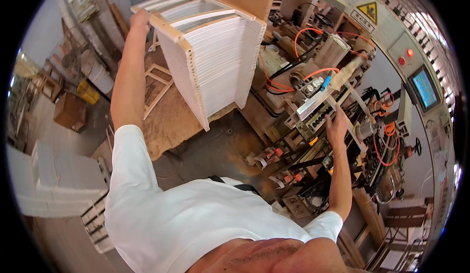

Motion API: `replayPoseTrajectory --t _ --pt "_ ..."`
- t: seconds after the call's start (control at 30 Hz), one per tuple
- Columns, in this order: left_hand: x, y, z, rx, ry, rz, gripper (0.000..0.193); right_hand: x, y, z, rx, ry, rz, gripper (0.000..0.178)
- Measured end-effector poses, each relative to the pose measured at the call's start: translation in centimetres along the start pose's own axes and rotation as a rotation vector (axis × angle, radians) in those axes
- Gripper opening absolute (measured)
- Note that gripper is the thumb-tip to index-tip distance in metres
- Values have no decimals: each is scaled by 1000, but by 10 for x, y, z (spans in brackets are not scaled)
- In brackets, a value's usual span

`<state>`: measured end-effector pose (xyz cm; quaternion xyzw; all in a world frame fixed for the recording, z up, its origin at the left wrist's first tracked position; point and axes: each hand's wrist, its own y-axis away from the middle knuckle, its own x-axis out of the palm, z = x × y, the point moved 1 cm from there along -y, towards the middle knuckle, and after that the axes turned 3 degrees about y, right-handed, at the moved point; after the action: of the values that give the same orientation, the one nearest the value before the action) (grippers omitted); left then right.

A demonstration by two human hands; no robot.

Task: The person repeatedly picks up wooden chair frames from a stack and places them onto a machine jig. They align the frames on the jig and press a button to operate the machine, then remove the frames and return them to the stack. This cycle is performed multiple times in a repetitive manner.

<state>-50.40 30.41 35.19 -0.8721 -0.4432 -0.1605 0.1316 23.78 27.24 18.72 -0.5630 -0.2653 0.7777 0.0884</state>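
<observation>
A tall stack of white wooden frames [218,62] with bare wood edges stands on a worn board at the front left. My left hand [140,22] is closed round the far left corner of its top frame, arm stretched out. To the right, a light wooden frame [348,126] lies at the machine [313,107] among clamps and metal blocks. My right hand [336,128] grips the near left bar of that frame. Its fingertips are partly hidden by the bar.
Orange air hoses [313,32] loop over the machine. A control panel with a lit screen [424,89] and red buttons stands at the right. A small wooden frame [157,84] lies on the board [169,126]. White stacked pieces [63,180], a cardboard box [70,111] and buckets are at the left.
</observation>
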Motion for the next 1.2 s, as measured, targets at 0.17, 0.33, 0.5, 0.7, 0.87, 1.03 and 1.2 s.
replayPoseTrajectory --t 0.17,0.33,0.5,0.7,0.87,1.03,1.2 --pt "15 -34 65 52 -339 67 47 -1 99 60 219 -220 90 48" --pt "22 20 24 561 -902 247 63 9 177 72 543 -337 94 43" --pt "81 132 -7 542 -1119 856 55 10 215 101 696 -451 49 40" --pt "89 147 -1 601 -1202 978 48 10 287 111 773 -399 154 43" --pt "89 146 3 699 -1209 986 54 -12 374 107 907 -451 60 40" --pt "102 119 9 1337 -1086 692 66 -58 466 86 895 -358 -157 38" --pt "113 423 27 809 -391 904 27 -168 535 81 958 106 -320 36"
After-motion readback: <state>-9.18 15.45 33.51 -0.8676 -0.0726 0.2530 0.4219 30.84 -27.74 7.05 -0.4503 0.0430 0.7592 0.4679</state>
